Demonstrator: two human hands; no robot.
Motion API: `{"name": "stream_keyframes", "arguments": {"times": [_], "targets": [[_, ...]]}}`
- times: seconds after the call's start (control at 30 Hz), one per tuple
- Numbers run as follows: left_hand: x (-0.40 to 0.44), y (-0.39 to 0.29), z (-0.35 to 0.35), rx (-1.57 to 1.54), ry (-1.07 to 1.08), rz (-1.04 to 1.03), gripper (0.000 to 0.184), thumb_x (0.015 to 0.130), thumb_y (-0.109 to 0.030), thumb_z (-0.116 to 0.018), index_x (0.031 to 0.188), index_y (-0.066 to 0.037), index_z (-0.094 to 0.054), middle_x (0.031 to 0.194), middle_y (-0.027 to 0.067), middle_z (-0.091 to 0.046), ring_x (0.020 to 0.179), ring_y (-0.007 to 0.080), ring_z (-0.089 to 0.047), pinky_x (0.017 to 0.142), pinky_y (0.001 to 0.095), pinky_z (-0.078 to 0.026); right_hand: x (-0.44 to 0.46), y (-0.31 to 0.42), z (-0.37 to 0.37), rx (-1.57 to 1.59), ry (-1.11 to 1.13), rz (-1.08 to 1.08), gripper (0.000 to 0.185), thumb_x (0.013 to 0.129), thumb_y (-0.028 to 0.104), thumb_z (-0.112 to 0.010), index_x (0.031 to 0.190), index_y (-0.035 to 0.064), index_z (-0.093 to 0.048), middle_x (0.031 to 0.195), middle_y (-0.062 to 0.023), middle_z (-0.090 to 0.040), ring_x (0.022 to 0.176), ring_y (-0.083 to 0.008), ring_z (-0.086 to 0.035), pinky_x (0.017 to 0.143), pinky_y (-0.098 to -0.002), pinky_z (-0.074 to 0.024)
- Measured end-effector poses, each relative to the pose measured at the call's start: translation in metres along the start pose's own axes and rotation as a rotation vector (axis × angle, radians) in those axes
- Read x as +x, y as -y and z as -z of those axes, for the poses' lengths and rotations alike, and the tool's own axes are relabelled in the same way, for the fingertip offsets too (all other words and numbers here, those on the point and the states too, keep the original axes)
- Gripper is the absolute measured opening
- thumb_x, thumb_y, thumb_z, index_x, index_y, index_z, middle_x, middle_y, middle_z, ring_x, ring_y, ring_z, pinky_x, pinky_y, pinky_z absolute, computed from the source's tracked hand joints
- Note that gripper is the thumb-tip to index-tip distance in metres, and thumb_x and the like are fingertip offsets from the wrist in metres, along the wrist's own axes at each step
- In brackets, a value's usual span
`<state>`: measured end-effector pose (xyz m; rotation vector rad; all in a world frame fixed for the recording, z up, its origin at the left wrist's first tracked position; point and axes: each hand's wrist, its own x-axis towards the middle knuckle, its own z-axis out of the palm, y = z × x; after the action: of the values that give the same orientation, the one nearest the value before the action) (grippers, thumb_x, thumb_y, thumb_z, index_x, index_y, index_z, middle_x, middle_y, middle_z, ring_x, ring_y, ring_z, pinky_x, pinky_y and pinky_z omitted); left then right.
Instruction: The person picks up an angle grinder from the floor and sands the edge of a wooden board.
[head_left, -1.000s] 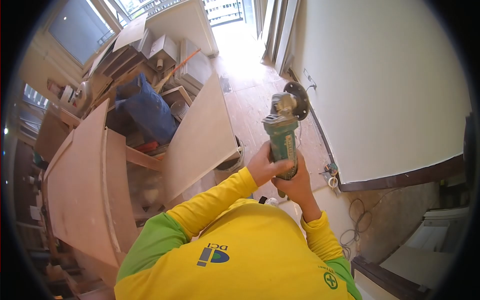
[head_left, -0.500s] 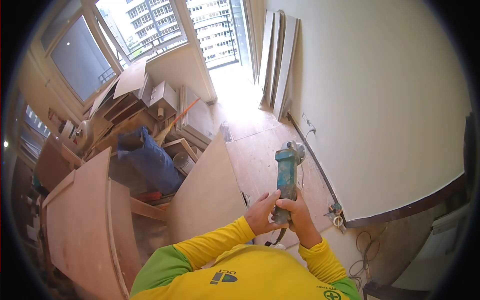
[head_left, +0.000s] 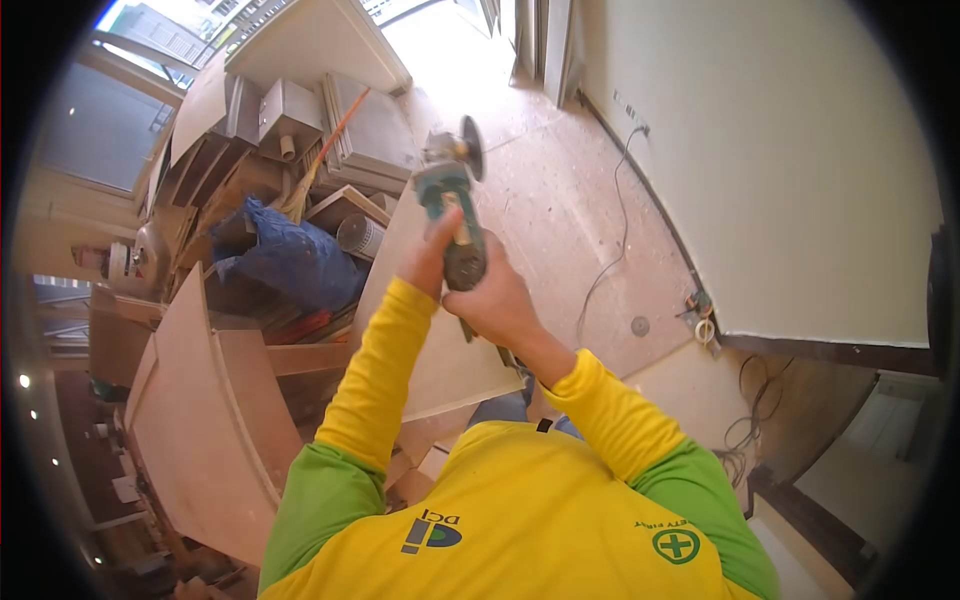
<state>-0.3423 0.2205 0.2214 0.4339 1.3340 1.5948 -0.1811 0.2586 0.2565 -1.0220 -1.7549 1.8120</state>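
Note:
An angle grinder with a teal body and a round disc is held out in front of my chest, over the edge of a pale board. My left hand grips its body from the left, thumb lying along the top. Around the darker rear part, my right hand is closed from the right. The disc end points away from me, upward in the view. Slight blur hides whether the disc spins. Most of the fingers under the tool are hidden.
A blue bag, a broom and stacked boards crowd the left. A cord runs from a wall socket across the dusty floor. A loose round disc lies there. Coiled cable is at right.
Both hands have carried the angle grinder up and left, farther from my body, and my left hand has shifted forward on it. The view has tilted down, showing more floor.

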Motion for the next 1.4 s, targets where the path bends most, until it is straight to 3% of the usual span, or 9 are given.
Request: {"name": "stream_keyframes", "arguments": {"times": [0.07, 0.1, 0.17, 0.43, 0.63, 0.83, 0.9, 1.0, 1.4], "targets": [[0.027, -0.014, 0.015, -0.016, -0.081, 0.014, 0.027, 0.093, -0.030, -0.076, 0.106, -0.009, -0.065, 0.091, 0.0039, -0.069, 0.076, 0.0172, -0.069, 0.070, 0.0309, -0.058, 0.022, -0.003, -0.021, 0.000, 0.003, -0.021, 0.088, 0.067, 0.026, -0.079, 0.145, 0.0058, -0.043, 0.108, -0.0198, -0.069, 0.092, -0.0357, -0.071, 0.086, -0.0423, -0.0564], [0.032, -0.026, 0.018, -0.067, -0.119, 0.148, 0.026, 0.092, -0.029, -0.076, 0.105, -0.009, -0.065, 0.086, 0.0048, -0.069, 0.070, 0.0190, -0.069, 0.067, 0.0319, -0.059, 0.034, -0.004, -0.029, -0.021, 0.007, -0.016, 0.088, 0.067, 0.027, -0.078, 0.145, 0.0068, -0.043, 0.107, -0.0217, -0.069, 0.091, -0.0387, -0.071, 0.086, -0.0439, -0.0561], [0.042, -0.040, 0.026, -0.083, -0.129, 0.215, 0.028, 0.089, -0.025, -0.078, 0.107, -0.009, -0.064, 0.087, 0.0060, -0.069, 0.067, 0.0204, -0.069, 0.064, 0.0341, -0.060, 0.056, -0.007, -0.042, -0.014, 0.016, -0.036, 0.087, 0.067, 0.026, -0.077, 0.144, 0.0064, -0.043, 0.108, -0.0220, -0.069, 0.092, -0.0395, -0.071, 0.086, -0.0436, -0.0561], [0.085, -0.040, 0.057, -0.045, -0.184, 0.278, 0.022, 0.089, -0.022, -0.076, 0.105, -0.010, -0.066, 0.088, 0.0069, -0.072, 0.069, 0.0218, -0.070, 0.066, 0.0356, -0.061, 0.104, -0.027, -0.071, 0.048, 0.063, -0.122, 0.081, 0.066, 0.026, -0.074, 0.140, 0.0054, -0.047, 0.108, -0.0225, -0.071, 0.098, -0.0397, -0.070, 0.087, -0.0437, -0.0555], [0.100, -0.038, 0.065, -0.017, -0.149, 0.295, 0.023, 0.089, -0.024, -0.077, 0.105, -0.010, -0.066, 0.088, 0.0064, -0.072, 0.070, 0.0219, -0.071, 0.068, 0.0358, -0.061, 0.119, -0.036, -0.078, 0.026, -0.009, -0.133, 0.085, 0.064, 0.026, -0.074, 0.141, 0.0022, -0.045, 0.110, -0.0229, -0.070, 0.102, -0.0408, -0.069, 0.091, -0.0426, -0.0550], [0.111, -0.031, 0.079, -0.019, -0.195, 0.318, 0.023, 0.088, -0.023, -0.077, 0.104, -0.009, -0.067, 0.088, 0.0080, -0.073, 0.072, 0.0244, -0.072, 0.070, 0.0371, -0.062, 0.126, -0.039, -0.076, 0.033, 0.069, -0.152, 0.094, 0.065, 0.026, -0.073, 0.149, 0.0000, -0.038, 0.118, -0.0249, -0.068, 0.110, -0.0419, -0.067, 0.097, -0.0432, -0.0534], [0.114, -0.031, 0.090, -0.051, -0.152, 0.342, 0.028, 0.091, -0.022, -0.073, 0.111, -0.003, -0.066, 0.096, 0.0127, -0.075, 0.081, 0.0267, -0.074, 0.079, 0.0390, -0.064, 0.126, -0.039, -0.078, 0.029, 0.074, -0.149, 0.094, 0.065, 0.024, -0.072, 0.150, 0.0009, -0.037, 0.122, -0.0259, -0.066, 0.113, -0.0423, -0.065, 0.099, -0.0431, -0.0525], [0.111, -0.033, 0.087, -0.021, -0.204, 0.348, 0.024, 0.088, -0.023, -0.076, 0.101, -0.006, -0.067, 0.088, 0.0108, -0.074, 0.074, 0.0259, -0.072, 0.073, 0.0385, -0.063, 0.127, -0.039, -0.081, 0.043, 0.081, -0.155, 0.093, 0.066, 0.023, -0.072, 0.149, 0.0015, -0.037, 0.123, -0.0265, -0.066, 0.115, -0.0434, -0.064, 0.100, -0.0434, -0.0521], [0.113, -0.034, 0.086, -0.015, -0.228, 0.330, 0.023, 0.088, -0.025, -0.077, 0.098, -0.007, -0.067, 0.086, 0.0101, -0.073, 0.072, 0.0248, -0.072, 0.070, 0.0380, -0.062, 0.132, -0.044, -0.086, 0.028, 0.091, -0.149, 0.094, 0.066, 0.023, -0.072, 0.150, 0.0019, -0.036, 0.121, -0.0271, -0.067, 0.113, -0.0443, -0.065, 0.100, -0.0442, -0.0524]]}}
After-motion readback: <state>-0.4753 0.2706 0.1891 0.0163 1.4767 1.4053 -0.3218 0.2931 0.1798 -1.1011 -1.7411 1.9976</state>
